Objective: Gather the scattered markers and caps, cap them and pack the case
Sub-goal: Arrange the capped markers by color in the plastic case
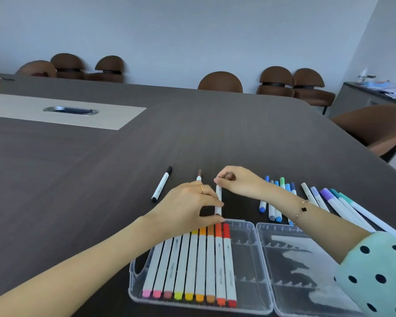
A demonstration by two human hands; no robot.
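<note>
While both hands pinch a slim white marker [218, 200] | clear ribbed case [249, 271] open

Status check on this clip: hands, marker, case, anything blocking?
Left hand and right hand both grip one white-barrelled marker. Clear plastic case open, nine warm-coloured markers slotted. Nothing blocking the free slots.

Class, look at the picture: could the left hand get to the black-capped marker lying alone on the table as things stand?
Probably yes: the black-capped marker lies on bare table just beyond the left hand with nothing between, but that hand would first have to release the white marker.
</note>
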